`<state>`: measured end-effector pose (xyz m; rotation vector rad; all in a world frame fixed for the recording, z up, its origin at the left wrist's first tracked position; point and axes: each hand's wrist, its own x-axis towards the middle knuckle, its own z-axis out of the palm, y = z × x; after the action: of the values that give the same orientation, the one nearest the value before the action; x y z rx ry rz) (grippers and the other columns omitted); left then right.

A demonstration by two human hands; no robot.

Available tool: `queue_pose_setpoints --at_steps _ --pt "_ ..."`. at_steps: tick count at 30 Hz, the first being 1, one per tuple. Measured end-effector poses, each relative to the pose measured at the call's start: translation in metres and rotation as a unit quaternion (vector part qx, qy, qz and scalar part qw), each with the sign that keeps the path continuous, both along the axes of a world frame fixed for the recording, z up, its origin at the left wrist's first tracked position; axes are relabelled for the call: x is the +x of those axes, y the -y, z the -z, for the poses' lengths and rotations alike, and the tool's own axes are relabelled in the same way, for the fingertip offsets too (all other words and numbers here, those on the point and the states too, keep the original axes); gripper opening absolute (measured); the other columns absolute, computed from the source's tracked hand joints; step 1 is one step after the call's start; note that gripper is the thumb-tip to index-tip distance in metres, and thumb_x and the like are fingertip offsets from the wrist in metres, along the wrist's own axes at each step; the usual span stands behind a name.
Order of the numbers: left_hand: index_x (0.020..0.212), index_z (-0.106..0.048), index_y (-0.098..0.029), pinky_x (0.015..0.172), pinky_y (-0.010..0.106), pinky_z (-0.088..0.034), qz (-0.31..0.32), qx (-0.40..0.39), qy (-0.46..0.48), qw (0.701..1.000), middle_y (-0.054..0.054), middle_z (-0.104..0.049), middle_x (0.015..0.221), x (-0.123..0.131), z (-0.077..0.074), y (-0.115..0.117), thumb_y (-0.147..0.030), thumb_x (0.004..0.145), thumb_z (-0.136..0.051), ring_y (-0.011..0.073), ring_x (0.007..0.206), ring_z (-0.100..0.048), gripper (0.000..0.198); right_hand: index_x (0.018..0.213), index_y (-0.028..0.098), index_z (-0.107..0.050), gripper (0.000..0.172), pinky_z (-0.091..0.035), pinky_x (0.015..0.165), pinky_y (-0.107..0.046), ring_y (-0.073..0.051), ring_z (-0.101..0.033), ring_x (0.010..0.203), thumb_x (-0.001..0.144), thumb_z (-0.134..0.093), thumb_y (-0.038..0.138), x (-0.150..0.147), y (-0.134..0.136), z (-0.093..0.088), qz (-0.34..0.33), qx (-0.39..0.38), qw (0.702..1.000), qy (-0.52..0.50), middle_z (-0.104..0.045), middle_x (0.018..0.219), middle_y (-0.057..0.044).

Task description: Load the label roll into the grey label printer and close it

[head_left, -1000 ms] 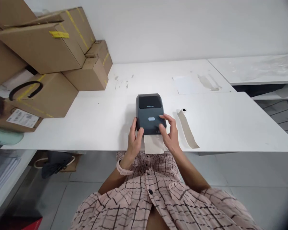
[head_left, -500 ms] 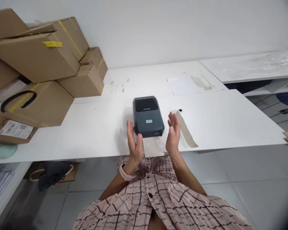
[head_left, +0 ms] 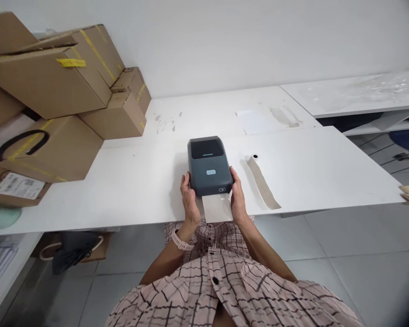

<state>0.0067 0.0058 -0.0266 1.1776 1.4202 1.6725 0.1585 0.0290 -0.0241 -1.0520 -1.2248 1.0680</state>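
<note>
A dark grey label printer (head_left: 209, 172) with a black window in its lid and a light button stands on the white table. From its front slot a strip of pale label paper (head_left: 218, 210) hangs out towards the table's edge. My left hand (head_left: 190, 200) grips the printer's left side near the front corner, thumb on the near side. Against the right side lies my right hand (head_left: 237, 197), its fingers along the casing. To the right, a small paper roll (head_left: 264, 184) lies partly unrolled, its loose end trailing towards the table's front edge.
Cardboard boxes (head_left: 47, 81) with yellow tape are piled at the left, a black curved handle (head_left: 22, 141) among them. A thin white sheet (head_left: 254, 121) lies towards the back. The white table (head_left: 136, 195) ends just before my body; a wall (head_left: 204, 45) stands behind.
Both hands have closed in from either side and now touch the printer's sides. Before, the right hand was apart from it with fingers raised. The printer stays in place.
</note>
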Motion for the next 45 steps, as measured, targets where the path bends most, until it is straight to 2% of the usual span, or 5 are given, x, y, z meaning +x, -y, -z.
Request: queue_pose_setpoints --at_steps 11,22,33,40,45 --pt "0.153 -0.038 -0.032 0.127 0.048 -0.033 0.046 0.082 -0.070 0.993 0.011 -0.046 0.163 -0.044 -0.072 -0.084 -0.058 0.097 -0.056 0.0281 0.156 -0.038 0.064 0.167 0.041 -0.007 0.078 -0.020 0.133 -0.057 -0.030 -0.016 0.164 0.100 -0.023 0.077 0.010 -0.103 -0.079 -0.034 0.165 0.972 0.162 -0.014 0.178 0.003" --pt "0.155 -0.044 -0.023 0.102 0.044 -0.052 0.056 -0.212 -0.275 0.936 0.015 -0.061 0.149 -0.049 -0.045 -0.096 -0.038 0.092 -0.058 0.0322 0.129 -0.061 0.066 0.165 0.032 0.019 0.097 -0.029 0.125 -0.066 -0.039 -0.033 0.156 0.096 -0.027 0.081 -0.010 -0.256 -0.115 -0.037 0.250 0.920 0.299 -0.022 0.175 -0.009" --pt "0.140 -0.058 -0.021 0.089 0.041 -0.053 0.047 -0.300 -0.398 0.866 0.012 -0.077 0.114 -0.042 -0.065 -0.099 -0.031 0.090 -0.050 0.0334 0.109 -0.071 0.052 0.144 0.022 -0.052 0.050 -0.047 0.111 -0.057 -0.039 -0.047 0.142 0.098 -0.055 0.040 0.001 -0.147 -0.123 -0.106 0.291 0.819 0.482 -0.054 0.151 -0.017" --pt "0.136 -0.057 -0.017 0.098 0.045 -0.050 0.073 -0.298 -0.463 0.831 0.017 -0.075 0.124 -0.042 -0.071 -0.101 -0.022 0.091 -0.045 0.0354 0.119 -0.069 0.047 0.165 0.023 -0.026 0.097 -0.052 0.100 -0.052 -0.042 -0.063 0.127 0.082 -0.076 0.035 -0.037 -0.169 -0.101 -0.353 0.092 0.676 0.641 -0.064 0.141 -0.021" --pt "0.138 -0.055 -0.019 0.098 0.045 -0.051 0.071 -0.295 -0.445 0.843 0.015 -0.075 0.124 -0.044 -0.067 -0.101 -0.024 0.091 -0.044 0.0348 0.120 -0.069 0.049 0.166 0.025 -0.023 0.114 -0.054 0.100 -0.049 -0.039 -0.063 0.127 0.069 -0.082 0.032 -0.027 -0.174 -0.113 -0.421 0.094 0.720 0.544 -0.061 0.147 -0.017"
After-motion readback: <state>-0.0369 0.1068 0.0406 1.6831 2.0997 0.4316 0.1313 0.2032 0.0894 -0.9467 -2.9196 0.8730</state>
